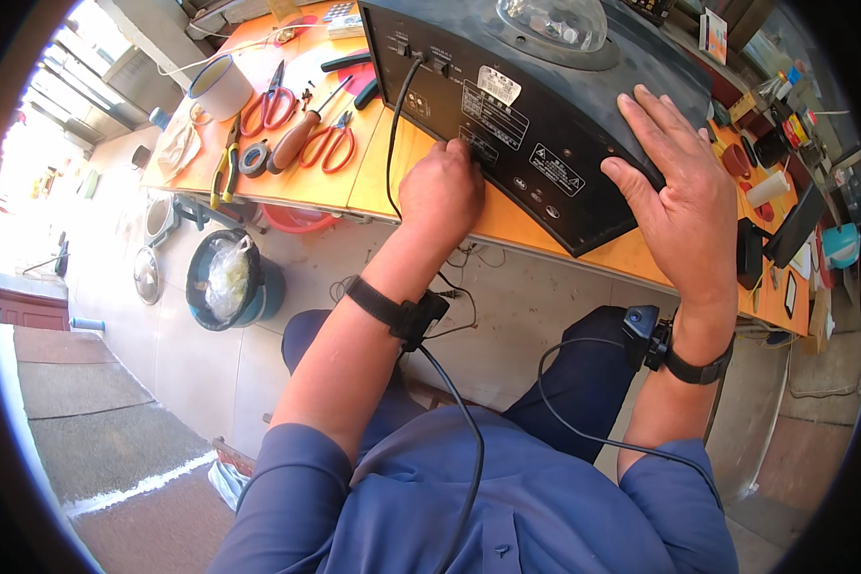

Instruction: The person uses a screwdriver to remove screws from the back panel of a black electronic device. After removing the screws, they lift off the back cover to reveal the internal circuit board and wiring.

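A black electrical appliance (421, 91) sits on the orange workbench, its rear panel with labels, switches and sockets turned toward me. A clear dome (555, 24) with shiny metal inside rises from its grey top. My left hand (442, 187) is closed, its fingertips against the lower edge of the panel; whatever they pinch, if anything, is hidden. Spread across the appliance's right edge, my right hand (674, 177) lies open with the fingers pointing away. From the panel's upper left a black power cord (395, 143) hangs down past my left hand.
Left on the workbench (364, 191) lie red-handled scissors (270, 107), smaller red-handled snips (330, 145), a wooden-handled screwdriver (294, 142), yellow-black pliers (226, 167), a tape roll (254, 160) and an enamel mug (222, 88). A lined bucket (268, 287) stands below. Cables run from both wrists.
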Demonstrator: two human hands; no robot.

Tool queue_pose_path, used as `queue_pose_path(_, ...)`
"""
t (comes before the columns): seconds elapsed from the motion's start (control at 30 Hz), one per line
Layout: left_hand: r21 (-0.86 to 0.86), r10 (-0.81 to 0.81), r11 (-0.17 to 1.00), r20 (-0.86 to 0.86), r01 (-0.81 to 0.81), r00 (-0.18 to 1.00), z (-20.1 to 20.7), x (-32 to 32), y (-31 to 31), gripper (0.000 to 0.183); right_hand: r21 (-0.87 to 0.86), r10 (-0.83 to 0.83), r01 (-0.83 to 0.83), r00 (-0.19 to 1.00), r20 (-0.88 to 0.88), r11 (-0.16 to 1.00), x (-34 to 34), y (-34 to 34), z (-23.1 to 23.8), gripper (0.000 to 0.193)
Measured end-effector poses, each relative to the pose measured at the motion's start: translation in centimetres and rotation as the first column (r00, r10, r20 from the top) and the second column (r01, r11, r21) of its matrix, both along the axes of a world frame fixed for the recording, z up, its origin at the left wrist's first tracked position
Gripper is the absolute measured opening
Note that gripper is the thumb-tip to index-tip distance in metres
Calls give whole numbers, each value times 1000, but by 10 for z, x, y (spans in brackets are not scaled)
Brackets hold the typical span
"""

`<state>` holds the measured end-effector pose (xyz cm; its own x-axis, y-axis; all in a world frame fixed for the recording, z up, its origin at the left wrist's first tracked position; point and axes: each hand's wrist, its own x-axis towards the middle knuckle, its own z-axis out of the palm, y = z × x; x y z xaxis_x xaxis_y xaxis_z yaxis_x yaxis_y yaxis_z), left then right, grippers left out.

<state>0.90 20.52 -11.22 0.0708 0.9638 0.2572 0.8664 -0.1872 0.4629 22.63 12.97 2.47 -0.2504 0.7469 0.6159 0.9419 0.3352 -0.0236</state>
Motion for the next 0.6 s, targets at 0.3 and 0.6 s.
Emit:
queue_pose_path(0.3,27,-48,998,-53,49,997,-1,-2,2,25,-39,-10,9,1000,-4,999,0,-2,2,51)
queue_pose_path(0.6,-13,-94,996,-74,93,993,5,-4,2,16,-55,-19,19,1000,-11,998,0,-2,2,52)
